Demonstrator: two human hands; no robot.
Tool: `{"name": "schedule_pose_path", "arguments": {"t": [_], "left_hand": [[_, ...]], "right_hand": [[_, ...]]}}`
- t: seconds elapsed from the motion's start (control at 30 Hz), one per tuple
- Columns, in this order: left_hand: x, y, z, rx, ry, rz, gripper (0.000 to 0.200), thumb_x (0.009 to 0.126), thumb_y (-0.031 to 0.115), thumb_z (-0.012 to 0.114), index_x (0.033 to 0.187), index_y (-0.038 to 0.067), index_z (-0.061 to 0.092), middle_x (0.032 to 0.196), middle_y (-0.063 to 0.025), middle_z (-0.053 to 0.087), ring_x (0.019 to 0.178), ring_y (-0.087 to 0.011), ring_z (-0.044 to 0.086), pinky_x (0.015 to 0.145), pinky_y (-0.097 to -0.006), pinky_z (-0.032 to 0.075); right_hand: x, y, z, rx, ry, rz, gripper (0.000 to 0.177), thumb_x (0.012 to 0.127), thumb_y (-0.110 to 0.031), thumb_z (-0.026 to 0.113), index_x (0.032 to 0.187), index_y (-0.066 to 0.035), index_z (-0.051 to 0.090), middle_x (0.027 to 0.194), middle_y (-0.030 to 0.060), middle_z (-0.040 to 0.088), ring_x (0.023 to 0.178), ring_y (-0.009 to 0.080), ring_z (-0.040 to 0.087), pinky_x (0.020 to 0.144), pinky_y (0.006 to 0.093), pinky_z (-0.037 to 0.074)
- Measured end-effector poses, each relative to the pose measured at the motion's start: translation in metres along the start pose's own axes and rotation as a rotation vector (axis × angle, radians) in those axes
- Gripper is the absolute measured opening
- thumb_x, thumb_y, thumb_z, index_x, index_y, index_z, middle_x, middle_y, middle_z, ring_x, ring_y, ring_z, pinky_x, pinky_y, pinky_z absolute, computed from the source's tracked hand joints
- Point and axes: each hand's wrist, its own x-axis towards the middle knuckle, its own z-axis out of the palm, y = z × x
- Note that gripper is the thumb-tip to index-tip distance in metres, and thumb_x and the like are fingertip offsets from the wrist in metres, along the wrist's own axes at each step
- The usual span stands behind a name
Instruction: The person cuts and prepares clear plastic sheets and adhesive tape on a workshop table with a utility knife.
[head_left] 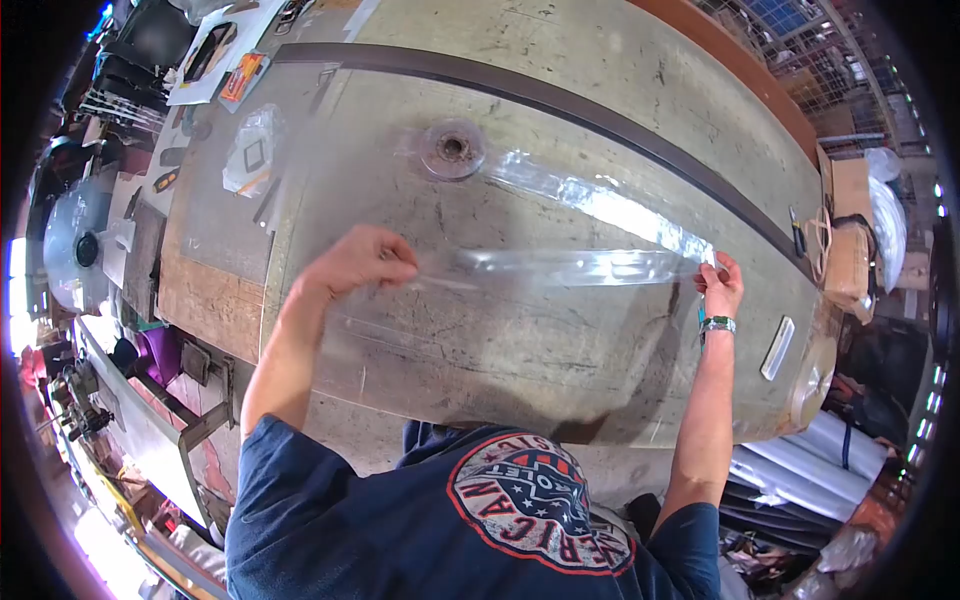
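Observation:
A clear plastic strip stretches between my two hands above the table. Its near length runs leftward to my left hand, whose fingers are closed in a pinch on its blurred end. At the right, my right hand pinches the strip with thumb and fingers where it doubles back. From there the far length returns across the tabletop to a clear roll with a brown core, which lies flat. A metal-banded watch circles my right wrist.
A long dark bar crosses the worktable behind the roll. A white-handled cutter or similar flat tool lies at the right. Pliers and cardboard sit near the right edge; an orange packet is at the upper left.

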Motion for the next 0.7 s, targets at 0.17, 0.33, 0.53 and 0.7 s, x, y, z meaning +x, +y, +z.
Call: {"name": "schedule_pose_path", "arguments": {"t": [0.17,0.33,0.53,0.7], "left_hand": [[0.036,0.040,-0.075,0.274,0.296,0.134,0.016,0.090,0.014,0.080,0.095,0.000,0.074,0.079,-0.0021,0.071,0.067,-0.0086,0.064,0.061,-0.0262,0.050],[0.128,0.084,-0.118,0.337,0.496,0.292,0.016,0.091,0.017,0.078,0.094,0.001,0.075,0.077,-0.0025,0.070,0.070,-0.0090,0.065,0.063,-0.0274,0.051],[0.210,0.068,-0.116,0.596,0.733,0.441,0.023,0.086,0.019,0.081,0.098,-0.001,0.074,0.078,-0.0064,0.071,0.074,-0.0127,0.066,0.071,-0.0310,0.054],[0.198,0.067,-0.103,0.569,0.687,0.363,0.030,0.084,0.026,0.082,0.101,0.003,0.073,0.092,-0.0155,0.076,0.087,-0.0280,0.074,0.077,-0.0407,0.056]], "right_hand": [[0.052,0.015,0.008,0.037,0.176,0.134,0.038,0.091,-0.002,0.076,0.125,-0.003,0.060,0.086,0.0084,0.071,0.065,0.0175,0.070,0.052,0.0297,0.053],[0.103,0.005,0.017,0.023,0.291,0.171,0.037,0.091,0.000,0.074,0.124,-0.004,0.057,0.084,0.0079,0.069,0.065,0.0177,0.071,0.048,0.0291,0.052],[0.156,0.035,0.017,-0.045,0.333,0.065,0.040,0.091,0.004,0.074,0.126,-0.005,0.057,0.086,0.0065,0.069,0.071,0.0153,0.069,0.059,0.0286,0.055],[0.184,0.090,0.010,-0.203,0.316,-0.104,0.042,0.093,0.000,0.077,0.129,-0.005,0.057,0.090,0.0054,0.069,0.084,0.0154,0.068,0.074,0.0294,0.055]]}}
